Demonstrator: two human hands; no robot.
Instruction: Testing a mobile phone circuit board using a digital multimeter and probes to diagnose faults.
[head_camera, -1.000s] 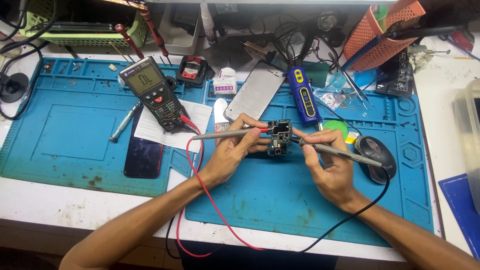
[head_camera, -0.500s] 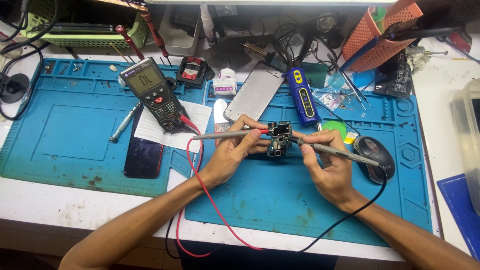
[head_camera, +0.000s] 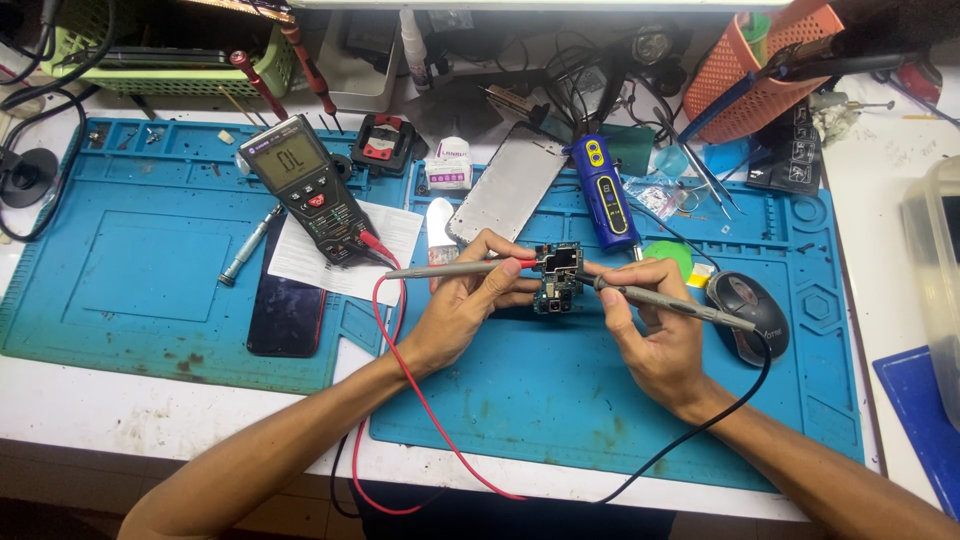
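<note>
Left mat (head_camera: 130, 260): blue, laid on the white worktop (head_camera: 150, 410); a dark phone (head_camera: 287, 305) lies face down on its right part, a silver screwdriver (head_camera: 245, 247) just beside it.
Multimeter (head_camera: 305, 185): propped at a tilt on a paper sheet, display lit; digits not reported.
Left hand (head_camera: 465, 310): clenched around the red-tipped probe (head_camera: 450, 268), which is held near level, tip brought to the circuit board (head_camera: 557, 280); red lead is trailed down off the worktop edge.
Circuit board: small, held between both hands just above the right mat (head_camera: 560, 400); whether it is touching the mat cannot be told.
Right hand (head_camera: 655, 330): closed on the black probe (head_camera: 670, 300), tip set at the board's right edge.
Mouse (head_camera: 747, 315): dark, just beside the right hand.
</note>
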